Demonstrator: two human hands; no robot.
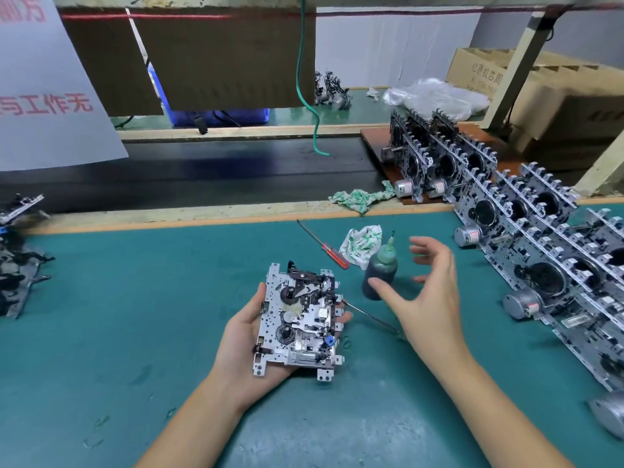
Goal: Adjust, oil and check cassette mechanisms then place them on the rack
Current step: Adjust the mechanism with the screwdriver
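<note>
— What do we see first, starting with the biggest thing?

— The teal surface (101, 332) spreads under both our hands. To the right of our right hand, rows of finished cassette mechanisms (526, 231) stand on edge, running away from us toward a brown board (374, 136).

— And further out?

— Beyond our hands a dark conveyor belt (202, 170) crosses the view, with a sheet of cardboard (223, 59) hanging above it. Far to the left of our left hand lies a small pile of loose mechanisms (17, 265).

— What are our hands doing?

— Our left hand (246, 336) cradles one cassette mechanism (299, 319) from below, thumb along its left edge, fingertips showing at its right edge. Our right hand (425, 295) holds nothing; its fingers are spread and lightly bent, hovering just right of the dark oil bottle (380, 271), not touching it.

— And the small things?

— A patterned rag (359, 243) lies just beyond the bottle, a red-handled screwdriver (322, 246) beside it. A thin metal probe (371, 315) lies on the surface between our two hands.
</note>
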